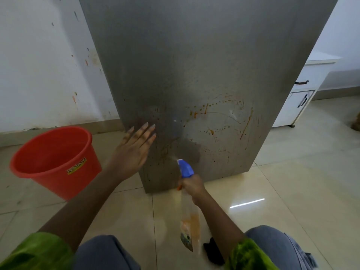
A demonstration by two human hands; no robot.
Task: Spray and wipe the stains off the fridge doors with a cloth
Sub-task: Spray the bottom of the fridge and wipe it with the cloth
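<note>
Grey brushed-metal fridge door (194,65) stands upright straight ahead, its bottom edge on the floor, and fills the middle of the view. Orange-brown splatter stains (206,110) run in arcs, drips and dots across its lower half, thickest toward the lower right. A darker patch shows on the metal just above the sprayer tip.

The right hand (192,187) grips the neck of a clear plastic spray bottle (190,221) with orange liquid inside, fingers curled round it just under the blue trigger head (186,168). The nozzle points at the bottom of the door, close to it. The bottle's body looks blurred.

The left hand (132,151) is up at the door's lower left part with its fingers (145,129) straight and spread, holding nothing. Whether the palm actually presses the metal cannot be told.

A crumpled black cloth (213,250) lies on the floor by the right knee, well apart from the door and from both hands.

A round red plastic bucket (56,162) with a yellow label stands on the glossy beige tiled floor (292,182) left of the door, near the left forearm. Behind it the white wall (39,65) carries scattered orange marks. A white cabinet (303,90) with dark handles stands to the right, behind the door.
</note>
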